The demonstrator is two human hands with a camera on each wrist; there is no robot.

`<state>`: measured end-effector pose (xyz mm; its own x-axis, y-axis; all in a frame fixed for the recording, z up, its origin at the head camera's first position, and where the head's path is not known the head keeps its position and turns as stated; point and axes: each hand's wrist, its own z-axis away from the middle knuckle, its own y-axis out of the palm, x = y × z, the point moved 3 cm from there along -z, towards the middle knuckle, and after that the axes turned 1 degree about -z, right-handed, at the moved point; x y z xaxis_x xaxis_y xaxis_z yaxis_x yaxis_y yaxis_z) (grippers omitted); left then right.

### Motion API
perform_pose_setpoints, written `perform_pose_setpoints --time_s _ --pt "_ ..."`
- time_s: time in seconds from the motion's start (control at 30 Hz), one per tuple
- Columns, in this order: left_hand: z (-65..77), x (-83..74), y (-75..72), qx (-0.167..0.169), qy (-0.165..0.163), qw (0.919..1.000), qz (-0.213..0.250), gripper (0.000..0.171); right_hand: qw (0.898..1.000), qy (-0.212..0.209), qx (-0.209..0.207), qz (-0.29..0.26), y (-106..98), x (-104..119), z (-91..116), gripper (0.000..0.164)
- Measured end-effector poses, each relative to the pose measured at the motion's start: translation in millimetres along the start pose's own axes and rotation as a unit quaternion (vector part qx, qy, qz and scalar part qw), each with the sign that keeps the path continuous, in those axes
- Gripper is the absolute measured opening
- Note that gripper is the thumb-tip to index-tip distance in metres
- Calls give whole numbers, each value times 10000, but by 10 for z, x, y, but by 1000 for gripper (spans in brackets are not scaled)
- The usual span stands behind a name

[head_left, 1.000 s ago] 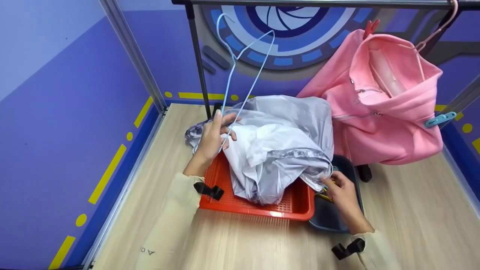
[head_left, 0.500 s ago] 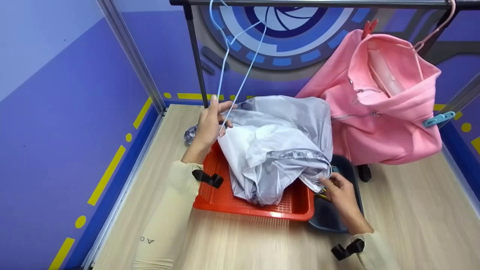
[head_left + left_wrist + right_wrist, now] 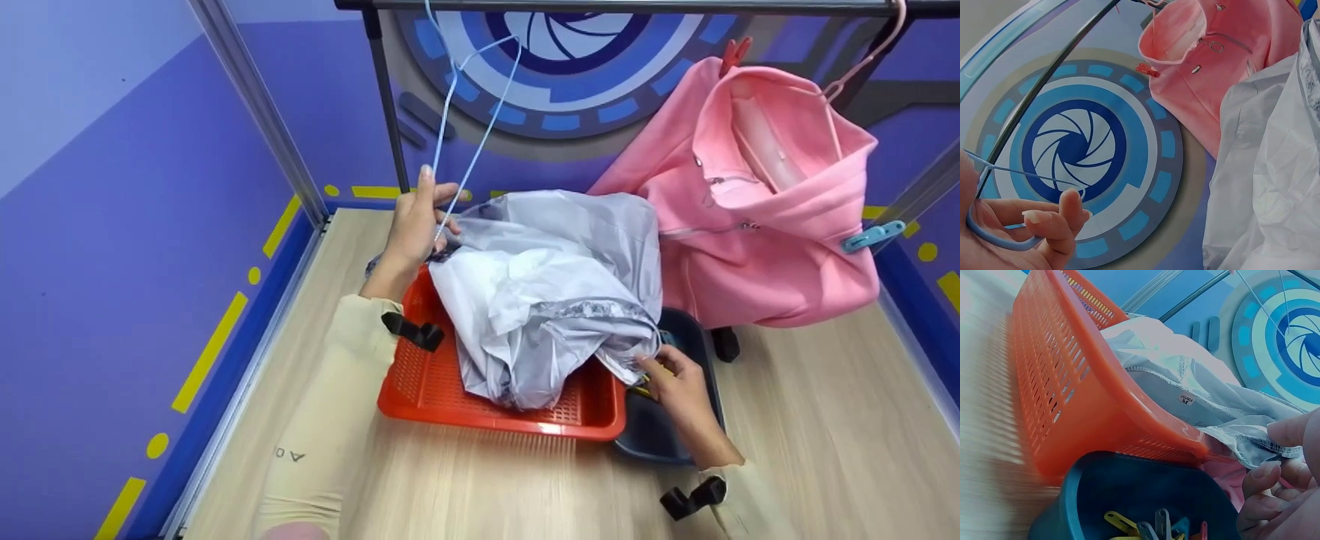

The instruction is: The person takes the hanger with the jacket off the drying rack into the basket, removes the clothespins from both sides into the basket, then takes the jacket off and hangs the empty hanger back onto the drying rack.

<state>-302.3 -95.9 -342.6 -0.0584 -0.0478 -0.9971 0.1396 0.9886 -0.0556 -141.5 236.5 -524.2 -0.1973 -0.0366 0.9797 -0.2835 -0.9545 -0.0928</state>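
My left hand (image 3: 415, 221) holds one end of a light blue wire hanger (image 3: 448, 101), which slants up toward the rail. In the left wrist view, the hanger's bend (image 3: 1002, 242) loops across the palm beneath curled fingers. A thin grey-and-white garment (image 3: 555, 300) with patterned edging lies heaped over a red perforated basket (image 3: 510, 426). At the basket's right side, my right hand (image 3: 684, 386) pinches the garment's hem between thumb and fingers. The right wrist view shows this stitched edge (image 3: 1275, 449) and a small size label (image 3: 1186, 399) inside the garment.
A dark blue bin (image 3: 652, 442) with several clothespins (image 3: 1162, 523) stands against the basket's right side. A pink zip garment (image 3: 765, 255) hangs at right from the black rail (image 3: 637, 7), with a red clothespin (image 3: 735, 54) and a blue clothespin (image 3: 874, 236) on it.
My left hand has moved up and away with the hanger, whose hook now passes beyond the top of the head view. The right hand stays at the hem.
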Motion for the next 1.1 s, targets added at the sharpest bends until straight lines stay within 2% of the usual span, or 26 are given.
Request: perform_pose_setpoints --time_s 0.2,0.43,0.7,0.9,1.1 --pt "-96 -35 -41 33 -268 9992 -299 67 9999 142 13 77 -2 -26 6 16" --pt "-113 -61 -88 32 -441 9981 -434 68 9999 78 -28 116 -1 -47 -6 20" --pt "-137 -51 -121 274 -949 9937 -535 69 9999 54 -69 114 3 -73 -9 20" --pt "-139 -7 -152 115 -982 9942 -429 66 9999 83 -42 60 10 -83 -2 16" --pt "-128 36 -214 -58 -768 9967 -272 62 9998 -6 -76 179 -4 -90 3 22"
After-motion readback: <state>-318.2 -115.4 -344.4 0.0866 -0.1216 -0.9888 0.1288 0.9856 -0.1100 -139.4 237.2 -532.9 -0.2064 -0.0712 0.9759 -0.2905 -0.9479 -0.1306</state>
